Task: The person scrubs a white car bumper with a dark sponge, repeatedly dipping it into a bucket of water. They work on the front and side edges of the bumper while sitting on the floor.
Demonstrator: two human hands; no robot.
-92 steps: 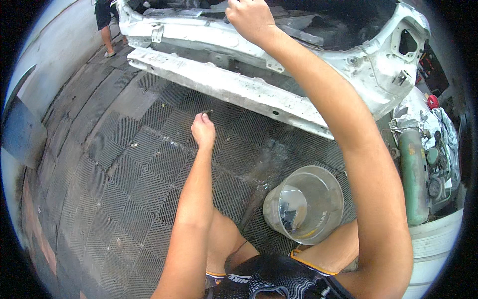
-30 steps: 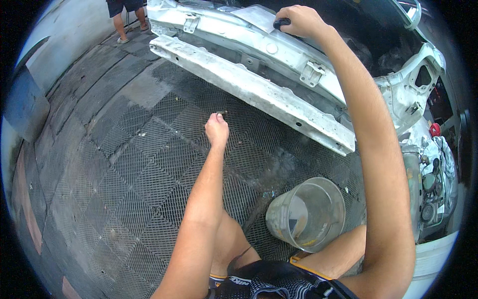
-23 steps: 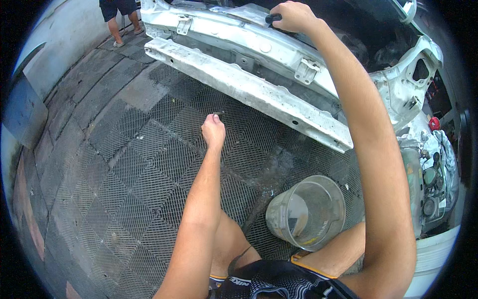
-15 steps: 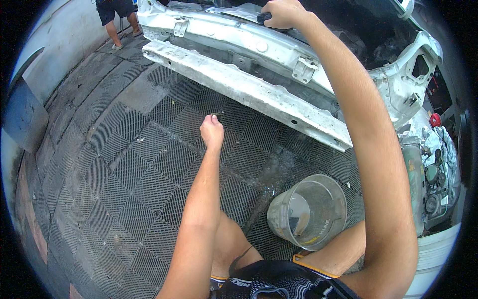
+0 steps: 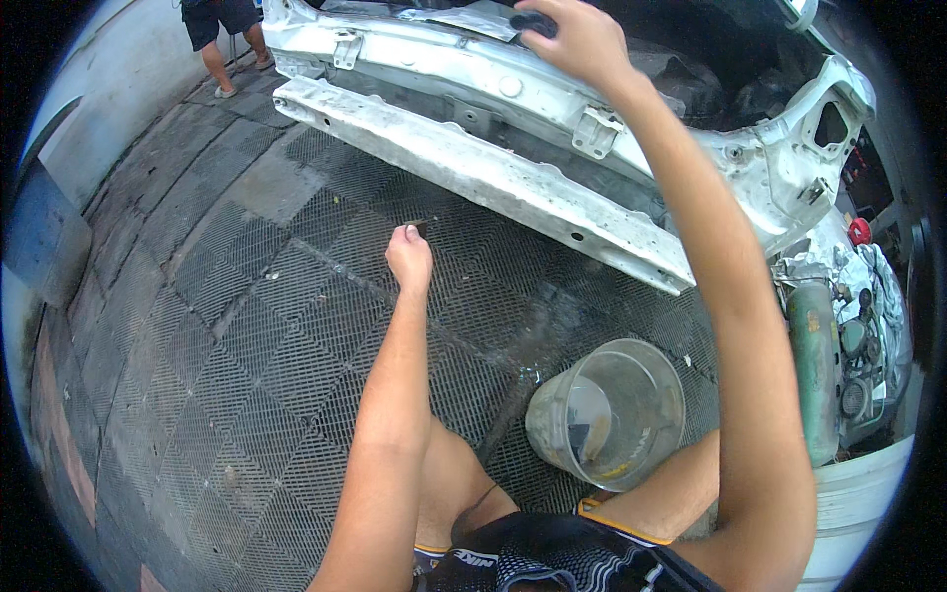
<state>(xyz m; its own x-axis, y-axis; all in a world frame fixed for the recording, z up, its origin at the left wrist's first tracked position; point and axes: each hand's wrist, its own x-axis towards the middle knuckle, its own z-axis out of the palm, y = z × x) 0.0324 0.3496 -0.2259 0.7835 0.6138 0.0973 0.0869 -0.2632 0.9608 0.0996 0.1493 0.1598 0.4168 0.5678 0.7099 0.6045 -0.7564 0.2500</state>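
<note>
Evidently, the white beam [image 5: 473, 173] ran long and straight-sided across the near face of the car body [image 5: 508, 84], its pale surface scuffed and grey-smudged, with a dark round hole toward its right end. The right hand [image 5: 580, 44] was beyond the beam, curled around a dark, rounded block [image 5: 534, 24] over the car body's upper rail; whether the block touched the metal I cannot tell. The left hand [image 5: 408, 259] was on the near side of the beam, narrowed to a pinch on a small thin piece [image 5: 418, 223] too slight to make out.

The beam's lower edge stood apart from the left hand, with matted floor [image 5: 266, 345] showing between them. More floor stretched away past the beam's left end, toward another person's legs [image 5: 212, 64]. A bucket [image 5: 554, 419] took up room on the near side of the beam, toward its right end.

The bucket was round-rimmed and see-through; the mats were dark and ridged in diamond patterns. A green metal cylinder [image 5: 814, 375] stood beyond the beam's right end.
</note>
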